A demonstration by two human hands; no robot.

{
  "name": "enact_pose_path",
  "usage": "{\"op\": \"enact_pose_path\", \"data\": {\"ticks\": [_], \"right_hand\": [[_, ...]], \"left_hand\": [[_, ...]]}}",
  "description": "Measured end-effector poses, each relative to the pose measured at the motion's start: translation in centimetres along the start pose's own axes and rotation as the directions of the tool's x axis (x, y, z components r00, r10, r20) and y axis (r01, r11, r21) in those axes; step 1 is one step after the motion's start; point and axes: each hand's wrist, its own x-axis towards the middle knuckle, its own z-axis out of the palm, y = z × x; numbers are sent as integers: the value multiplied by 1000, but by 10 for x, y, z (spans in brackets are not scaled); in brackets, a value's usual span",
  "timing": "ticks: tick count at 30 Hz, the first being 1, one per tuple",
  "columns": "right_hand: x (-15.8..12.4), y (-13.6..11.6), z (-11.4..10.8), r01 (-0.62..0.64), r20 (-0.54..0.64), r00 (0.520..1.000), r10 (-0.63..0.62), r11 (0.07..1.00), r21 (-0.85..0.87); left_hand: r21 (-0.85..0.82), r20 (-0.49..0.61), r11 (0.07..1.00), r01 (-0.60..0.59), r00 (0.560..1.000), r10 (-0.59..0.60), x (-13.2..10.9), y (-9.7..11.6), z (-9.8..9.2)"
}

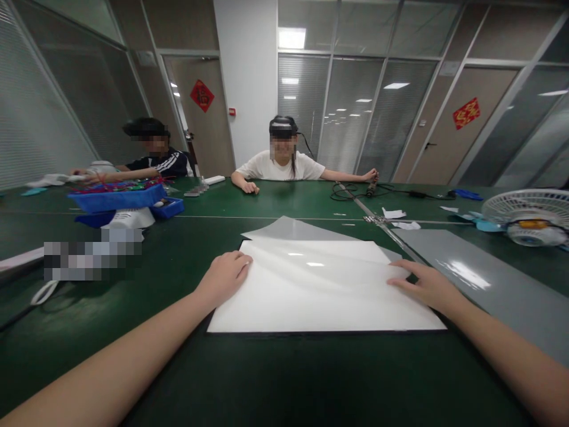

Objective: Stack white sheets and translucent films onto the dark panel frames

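Observation:
A glossy white sheet [320, 302] lies in front of me over a dark-edged panel, its surface slightly wavy and reflecting the lights. My left hand [229, 274] is closed on its left edge, with the fingertips resting on top. At the opposite edge, my right hand [424, 283] grips the sheet between thumb and fingers, with a small gap showing behind the fingertips. Beneath the far side, a grey sheet [284, 228] pokes out at an angle. Whether a separate clear film covers the white surface, I cannot tell.
On the right lie a large grey panel [489, 267] and a white fan cage [528, 213]. To the left stands a blue bin [118, 198] with wires, near white fan parts [128, 218]. Two people sit across the green table [284, 379]; one person's hand [371, 175] is by a cable.

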Motion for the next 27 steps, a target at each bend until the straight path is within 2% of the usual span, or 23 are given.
{"op": "enact_pose_path", "data": {"ticks": [5,10,12,16,19,21,24,26,27], "right_hand": [[-1,-11,-1,-28,-58,998,26,999,-33],[0,-5,5,-64,-113,991,66,998,20],[1,-2,8,-27,-102,994,31,999,44],[1,-3,9,137,-75,989,-131,987,81],[0,-8,4,160,-113,982,-152,985,62],[-2,-12,0,111,-167,981,-95,990,86],[-3,-15,-5,-2,-251,966,60,974,224],[-2,-16,-7,-93,-287,933,219,914,395],[0,-15,-6,-131,-291,905,311,854,504]], "left_hand": [[-56,-12,997,57,998,-57,0,-3,5],[-139,-8,986,92,996,-94,1,-10,13],[-148,-9,984,95,995,-98,2,-12,14],[-156,6,981,119,993,-119,4,-11,13],[-162,11,979,124,992,-124,4,-9,12],[-157,19,981,117,993,-115,4,-9,11],[-133,30,985,106,994,-103,4,-11,12],[-119,29,988,97,995,-94,5,-12,13],[-114,28,989,92,996,-89,5,-12,13]]}}
